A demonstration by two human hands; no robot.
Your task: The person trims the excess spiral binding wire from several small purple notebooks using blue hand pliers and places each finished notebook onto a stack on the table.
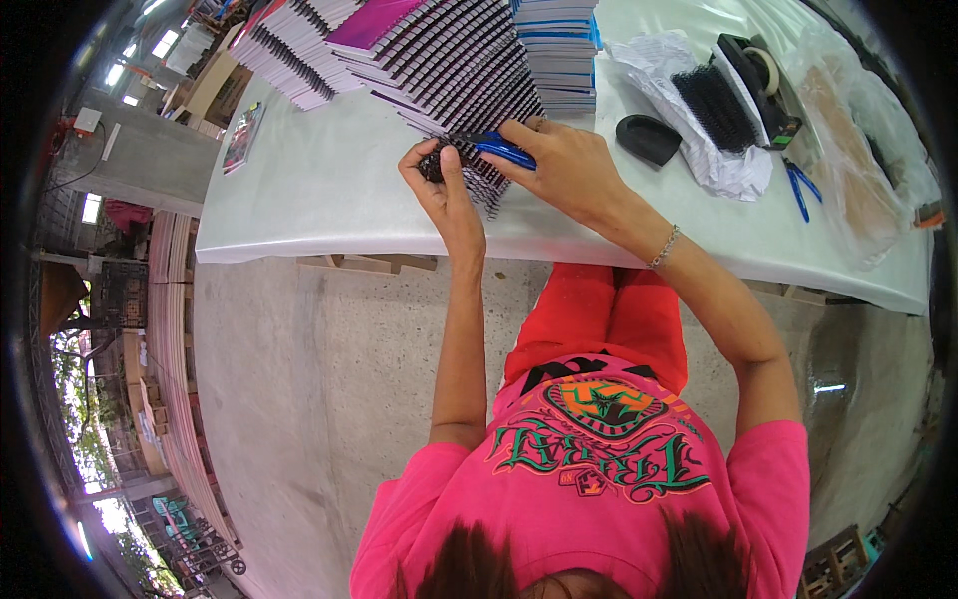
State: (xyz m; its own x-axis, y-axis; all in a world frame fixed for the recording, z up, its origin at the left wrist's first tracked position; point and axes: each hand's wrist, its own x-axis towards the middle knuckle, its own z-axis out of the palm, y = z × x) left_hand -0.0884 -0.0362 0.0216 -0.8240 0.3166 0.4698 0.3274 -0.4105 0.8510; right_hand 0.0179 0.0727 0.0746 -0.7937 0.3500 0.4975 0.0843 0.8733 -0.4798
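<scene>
My right hand [577, 168] is closed round the blue handles of a pair of pliers [507, 150], whose dark jaws point left toward my other hand. The fingers of my left hand [451, 205] are wrapped round the end of a black spiral binding coil [431, 166]. Both hands meet at the near end of a tall, fanned pile of spiral-bound notebooks [439, 65] with purple covers. Whether the jaws touch the coil cannot be made out. Loose-looking coil ends [489, 195] hang below the pliers.
Blue-edged books [559, 60] and another notebook pile [284, 55] stand alongside. To the right lie a black mouse-shaped object [649, 140], black coils [714, 108] on crumpled paper [733, 178], a tape dispenser [766, 85], blue pliers [801, 188] and a plastic bag [858, 160]. The white-covered table [329, 220] ends before me.
</scene>
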